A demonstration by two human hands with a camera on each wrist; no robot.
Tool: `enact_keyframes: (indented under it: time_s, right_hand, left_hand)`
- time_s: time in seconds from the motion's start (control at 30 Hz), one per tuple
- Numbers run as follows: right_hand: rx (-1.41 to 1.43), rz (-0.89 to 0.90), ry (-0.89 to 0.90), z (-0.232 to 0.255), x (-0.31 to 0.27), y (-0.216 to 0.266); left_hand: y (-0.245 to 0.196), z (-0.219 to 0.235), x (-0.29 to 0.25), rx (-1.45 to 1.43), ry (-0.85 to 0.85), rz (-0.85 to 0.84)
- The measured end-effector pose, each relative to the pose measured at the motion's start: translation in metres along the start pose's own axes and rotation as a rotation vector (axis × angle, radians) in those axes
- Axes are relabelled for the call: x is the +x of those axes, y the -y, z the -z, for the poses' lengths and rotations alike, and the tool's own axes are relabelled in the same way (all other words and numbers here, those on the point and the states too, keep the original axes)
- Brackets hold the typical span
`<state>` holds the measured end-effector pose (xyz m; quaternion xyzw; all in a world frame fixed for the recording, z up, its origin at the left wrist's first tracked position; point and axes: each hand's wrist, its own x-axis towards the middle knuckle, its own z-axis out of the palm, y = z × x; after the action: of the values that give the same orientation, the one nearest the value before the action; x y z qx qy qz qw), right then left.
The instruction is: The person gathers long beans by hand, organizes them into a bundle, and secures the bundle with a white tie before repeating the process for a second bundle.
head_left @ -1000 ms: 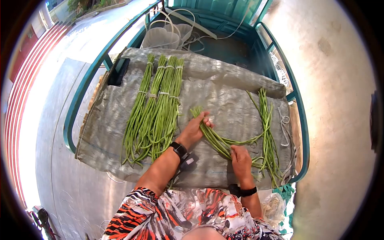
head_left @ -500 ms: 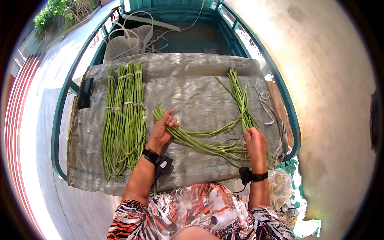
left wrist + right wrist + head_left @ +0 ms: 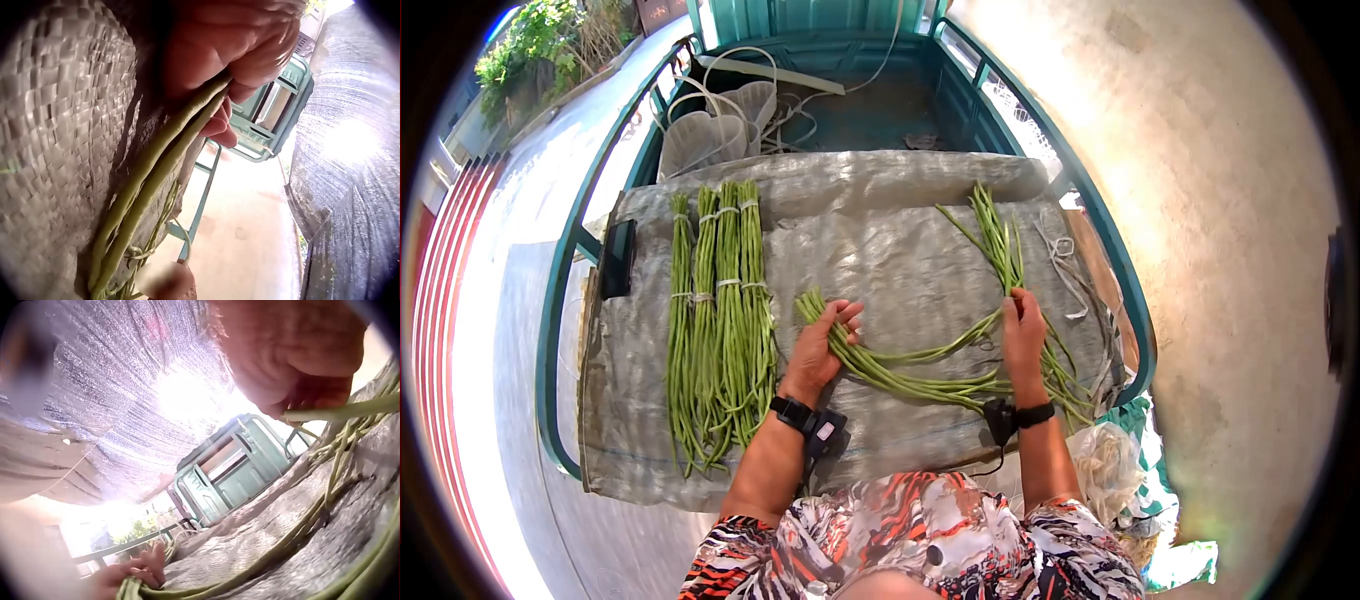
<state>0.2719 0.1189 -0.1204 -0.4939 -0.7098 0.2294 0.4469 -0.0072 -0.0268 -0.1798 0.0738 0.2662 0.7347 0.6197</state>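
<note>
My left hand point(image 3: 816, 352) grips a bunch of long green beans point(image 3: 890, 380) near one end, and their tails curve to the right across the woven sheet point(image 3: 880, 250). In the left wrist view, two bean strands point(image 3: 147, 178) run out from under the curled fingers. My right hand point(image 3: 1024, 340) pinches at the loose pile of long beans point(image 3: 1000, 240) on the right, fingertips down among the stalks. The right wrist view has a bean point(image 3: 350, 412) at those fingertips. Left of my left hand lie several tied bundles of long beans point(image 3: 725, 350), bound with pale bands.
A dark flat object point(image 3: 617, 258) lies at the sheet's left edge. White ties point(image 3: 1060, 255) lie right of the pile. The green cart rail point(image 3: 1090, 240) frames both sides. Pale baskets point(image 3: 703, 143) stand in the cart bed behind, and plastic bags point(image 3: 1105, 460) hang at lower right.
The head view swung right, then steadied. My right hand moved from the bunch's tails to the loose pile, then farther up along it. My left hand keeps hold of its bunch.
</note>
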Motion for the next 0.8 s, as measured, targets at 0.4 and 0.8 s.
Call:
enact_keyframes:
  time_s: [0.4, 0.8]
  right_hand:
    - [-0.053, 0.123, 0.591, -0.014, -0.081, 0.074]
    - [-0.202, 0.267, 0.601, -0.003, -0.091, 0.077]
  left_hand:
    - [-0.001, -0.014, -0.003, -0.052, 0.014, -0.018]
    - [0.0, -0.011, 0.0, -0.136, -0.064, -0.055]
